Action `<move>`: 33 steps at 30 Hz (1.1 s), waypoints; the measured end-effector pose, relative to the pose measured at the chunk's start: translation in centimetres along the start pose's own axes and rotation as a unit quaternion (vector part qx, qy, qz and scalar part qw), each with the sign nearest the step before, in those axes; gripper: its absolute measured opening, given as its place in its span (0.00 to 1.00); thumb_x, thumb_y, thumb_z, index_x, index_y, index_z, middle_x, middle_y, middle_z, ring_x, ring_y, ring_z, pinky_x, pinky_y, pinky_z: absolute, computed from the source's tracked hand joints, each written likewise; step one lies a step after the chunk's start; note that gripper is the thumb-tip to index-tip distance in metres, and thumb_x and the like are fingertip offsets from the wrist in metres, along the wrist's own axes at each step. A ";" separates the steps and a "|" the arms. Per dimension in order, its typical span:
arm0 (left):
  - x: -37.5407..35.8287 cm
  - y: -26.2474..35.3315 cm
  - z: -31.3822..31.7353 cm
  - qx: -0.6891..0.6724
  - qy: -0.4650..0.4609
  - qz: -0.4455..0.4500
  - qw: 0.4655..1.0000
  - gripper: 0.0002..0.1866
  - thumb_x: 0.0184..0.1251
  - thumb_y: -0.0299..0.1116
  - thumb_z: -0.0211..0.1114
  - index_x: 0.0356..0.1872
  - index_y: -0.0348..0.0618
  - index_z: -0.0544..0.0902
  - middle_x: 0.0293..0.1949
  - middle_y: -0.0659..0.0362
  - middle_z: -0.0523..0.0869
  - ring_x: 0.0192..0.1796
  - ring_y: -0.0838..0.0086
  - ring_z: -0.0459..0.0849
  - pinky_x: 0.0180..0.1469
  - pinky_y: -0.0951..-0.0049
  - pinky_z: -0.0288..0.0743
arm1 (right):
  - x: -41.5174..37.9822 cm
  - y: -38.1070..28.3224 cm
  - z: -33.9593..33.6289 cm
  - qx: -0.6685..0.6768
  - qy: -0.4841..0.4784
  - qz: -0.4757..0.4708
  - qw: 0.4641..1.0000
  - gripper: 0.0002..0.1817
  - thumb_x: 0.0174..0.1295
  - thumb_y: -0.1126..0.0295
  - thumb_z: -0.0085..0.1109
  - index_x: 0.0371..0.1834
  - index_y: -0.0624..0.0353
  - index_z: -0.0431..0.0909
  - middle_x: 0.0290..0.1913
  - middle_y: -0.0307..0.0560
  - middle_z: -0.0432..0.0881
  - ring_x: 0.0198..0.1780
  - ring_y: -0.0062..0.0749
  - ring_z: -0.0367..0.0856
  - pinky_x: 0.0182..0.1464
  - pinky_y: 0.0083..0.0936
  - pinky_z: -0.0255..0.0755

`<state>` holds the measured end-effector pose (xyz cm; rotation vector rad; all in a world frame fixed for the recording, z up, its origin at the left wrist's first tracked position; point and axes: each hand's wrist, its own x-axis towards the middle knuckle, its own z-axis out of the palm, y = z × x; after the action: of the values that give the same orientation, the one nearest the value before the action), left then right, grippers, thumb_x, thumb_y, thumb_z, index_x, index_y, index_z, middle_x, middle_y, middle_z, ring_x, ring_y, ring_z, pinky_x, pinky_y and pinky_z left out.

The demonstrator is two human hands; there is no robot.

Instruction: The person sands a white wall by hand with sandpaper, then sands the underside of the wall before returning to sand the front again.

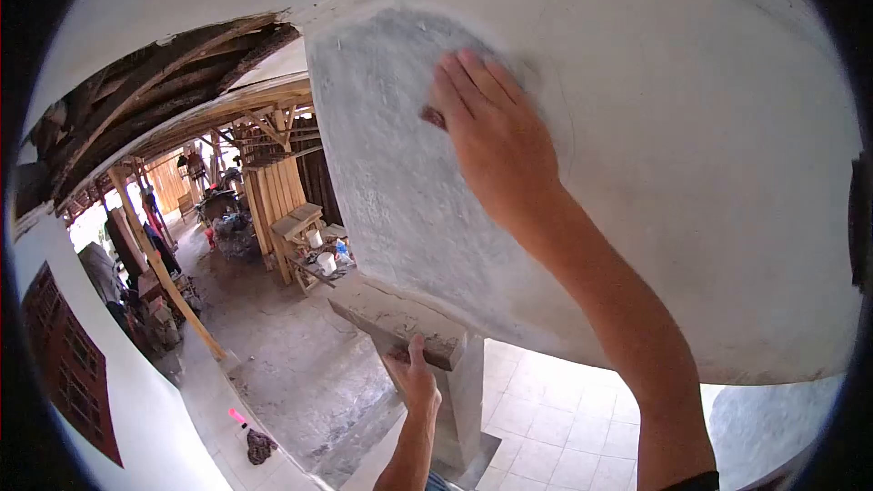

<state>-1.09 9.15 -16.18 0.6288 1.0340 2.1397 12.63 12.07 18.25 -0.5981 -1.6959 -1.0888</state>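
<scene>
My right hand (496, 132) is pressed against the upright wall panel (691, 127), fingers together. From under its fingers sticks out the reddish-brown edge of a piece of sandpaper (432, 116); the rest of it is hidden by the palm. Around the hand the surface has a grey patch (382, 164), while the panel farther right is off-white. Lower down, my left hand (418, 386) grips the front edge of a dusty concrete ledge (391, 309) on top of a pillar. Its thumb lies against the edge and its other fingers are mostly hidden.
A wooden table with white buckets (326, 263) stands beyond the ledge. Farther back are wooden boards (277, 195) and a cluttered shed. A leaning wooden post (168, 273) rises at left. A pink-handled brush (255, 441) lies on the floor near the white wall.
</scene>
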 end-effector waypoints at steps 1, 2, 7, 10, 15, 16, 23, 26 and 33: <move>0.3 -0.1 -0.2 0.013 -0.002 0.002 1.000 0.33 0.66 0.30 0.64 0.67 0.36 0.57 0.62 0.48 0.69 0.63 0.63 0.69 0.67 0.65 0.62 | -1.7 -0.4 -0.3 0.004 -0.011 0.010 1.000 0.22 0.62 0.73 0.55 0.60 0.66 0.73 0.66 0.51 0.73 0.69 0.41 0.68 0.72 0.39 0.60; -0.1 0.7 0.5 0.002 0.001 0.014 1.000 0.32 0.65 0.30 0.65 0.65 0.36 0.59 0.62 0.49 0.70 0.63 0.63 0.69 0.67 0.65 0.62 | -4.7 -0.7 -1.0 0.007 -0.018 0.014 1.000 0.22 0.62 0.73 0.54 0.60 0.67 0.72 0.65 0.52 0.74 0.69 0.41 0.69 0.71 0.39 0.60; -0.2 0.9 1.2 -0.024 0.023 0.007 0.999 0.31 0.64 0.30 0.66 0.64 0.36 0.60 0.61 0.49 0.70 0.62 0.63 0.69 0.67 0.64 0.62 | -4.0 -0.5 -0.8 0.027 -0.024 -0.004 0.999 0.22 0.62 0.74 0.53 0.60 0.67 0.72 0.64 0.53 0.75 0.69 0.42 0.69 0.72 0.40 0.59; 1.0 -1.0 0.3 -0.019 -0.012 0.015 1.000 0.31 0.64 0.35 0.66 0.63 0.37 0.60 0.60 0.50 0.70 0.61 0.65 0.69 0.66 0.62 0.62 | 1.1 0.3 0.9 0.018 0.001 -0.023 1.000 0.22 0.62 0.73 0.52 0.60 0.67 0.72 0.65 0.53 0.74 0.70 0.41 0.68 0.72 0.40 0.59; 0.5 -0.2 -0.3 0.022 0.007 0.009 1.000 0.29 0.65 0.38 0.66 0.59 0.38 0.62 0.56 0.52 0.72 0.58 0.67 0.71 0.62 0.63 0.64 | -4.2 -0.5 -0.4 0.053 0.010 0.000 0.999 0.20 0.61 0.73 0.51 0.56 0.67 0.74 0.62 0.54 0.76 0.68 0.41 0.69 0.71 0.38 0.60; 0.5 -0.4 -0.3 0.024 0.011 0.015 1.000 0.28 0.64 0.38 0.67 0.58 0.38 0.63 0.55 0.53 0.72 0.57 0.67 0.71 0.61 0.63 0.65 | -4.2 -0.5 -0.2 0.052 0.005 -0.010 0.999 0.20 0.61 0.73 0.51 0.56 0.66 0.74 0.62 0.54 0.76 0.68 0.41 0.69 0.71 0.37 0.60; 0.3 0.1 0.0 -0.016 -0.020 0.010 1.000 0.28 0.64 0.39 0.67 0.57 0.39 0.63 0.54 0.54 0.72 0.57 0.67 0.71 0.60 0.62 0.66 | 0.9 0.7 0.5 0.015 0.001 -0.031 0.999 0.21 0.60 0.74 0.52 0.58 0.65 0.74 0.64 0.51 0.75 0.69 0.39 0.69 0.71 0.35 0.60; 0.9 -0.7 -0.9 0.030 -0.001 0.006 1.000 0.26 0.65 0.38 0.66 0.57 0.39 0.63 0.55 0.54 0.72 0.57 0.67 0.71 0.61 0.61 0.66 | -3.9 0.3 -1.4 0.009 -0.005 -0.007 1.000 0.20 0.61 0.72 0.53 0.57 0.65 0.75 0.63 0.50 0.76 0.68 0.39 0.70 0.71 0.35 0.61; -0.3 0.8 0.9 -0.021 -0.001 0.005 1.000 0.31 0.65 0.29 0.65 0.64 0.31 0.60 0.61 0.48 0.70 0.62 0.62 0.69 0.67 0.63 0.62 | 1.1 0.9 -0.3 -0.043 -0.011 -0.026 0.999 0.22 0.62 0.70 0.54 0.60 0.62 0.74 0.65 0.48 0.75 0.70 0.37 0.68 0.72 0.36 0.60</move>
<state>-0.63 9.00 -15.05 0.6159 0.9835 2.1643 13.06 12.09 19.61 -0.6255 -1.6990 -1.2023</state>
